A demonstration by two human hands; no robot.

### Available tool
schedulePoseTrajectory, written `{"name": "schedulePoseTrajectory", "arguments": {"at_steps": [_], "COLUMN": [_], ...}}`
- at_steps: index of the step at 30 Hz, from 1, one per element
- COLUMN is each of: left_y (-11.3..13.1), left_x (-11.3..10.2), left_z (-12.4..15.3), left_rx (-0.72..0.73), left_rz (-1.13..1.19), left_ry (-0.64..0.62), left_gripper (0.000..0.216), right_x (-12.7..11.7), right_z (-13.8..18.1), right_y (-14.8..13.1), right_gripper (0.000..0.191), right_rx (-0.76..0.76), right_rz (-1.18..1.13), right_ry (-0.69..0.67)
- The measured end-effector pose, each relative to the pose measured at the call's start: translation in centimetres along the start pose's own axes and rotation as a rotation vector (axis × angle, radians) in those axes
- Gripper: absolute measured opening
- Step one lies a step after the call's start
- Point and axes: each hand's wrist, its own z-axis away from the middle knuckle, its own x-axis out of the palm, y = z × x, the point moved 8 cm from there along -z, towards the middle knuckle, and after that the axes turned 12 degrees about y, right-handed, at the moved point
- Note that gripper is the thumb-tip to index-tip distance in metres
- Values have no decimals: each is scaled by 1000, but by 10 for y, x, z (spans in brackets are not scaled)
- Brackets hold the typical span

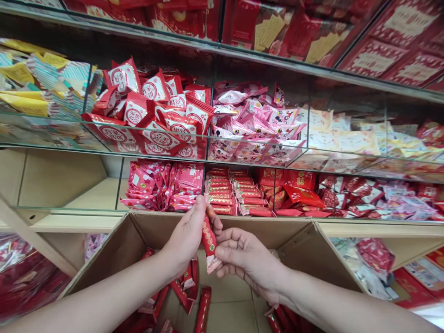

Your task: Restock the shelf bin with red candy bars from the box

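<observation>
Above the open cardboard box (294, 229), both my hands hold a slim red wrapped snack bar (209, 238) with gold round prints and a pale pink crimped end. My left hand (189, 231) is closed around its upper part, which the fingers partly cover. Lower down, my right hand (243, 259) pinches the bar near its pink end. Several similar red bars (204, 307) lie loose in the box, some hidden under my forearms. Just beyond the box, two stacked rows of matching bars (220, 192) fill a shelf compartment.
Left of the stacked bars are pink patterned packets (185, 185); red packets (301, 185) sit to the right. On the glass-fronted shelf above are red-and-white packets (161, 136) and pink cartoon packets (256, 122). A wooden cubby (62, 175) is at left. Glass dividers and shelf lips edge the compartments.
</observation>
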Motion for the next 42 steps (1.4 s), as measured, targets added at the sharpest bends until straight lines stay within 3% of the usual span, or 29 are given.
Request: {"name": "schedulePoseTrajectory", "arguments": {"at_steps": [6,12,17,24,31,35,39,42], "left_y": [-2,6,5,0,-7,4,8,2], "left_x": [1,1,6,3,3,1,4,13], "left_z": [-4,-3,-1,-6,-4,-8,-7,2], "left_rx": [-57,-46,-28,-107,-271,-172,-132,-176], "left_rz": [-293,-146,-206,-160,-275,-344,-351,-328], "left_ry": [-84,-9,-104,-78,-222,-213,-250,-407], "left_gripper": [40,35,29,29,28,19,17,24], "right_x": [-18,-17,-15,-15,-25,-32,-23,-22], "right_z": [8,11,9,14,26,24,35,46], "right_y": [-29,-41,-35,-51,-74,-89,-103,-108], "right_gripper": [36,34,33,34,28,6,12,16], "right_rx": [-116,-156,-202,-304,-746,-893,-1150,-1268], "right_rz": [40,-32,108,316,799,921,1007,1025], "right_ry": [18,2,-3,-71,81,205,166,196]}}
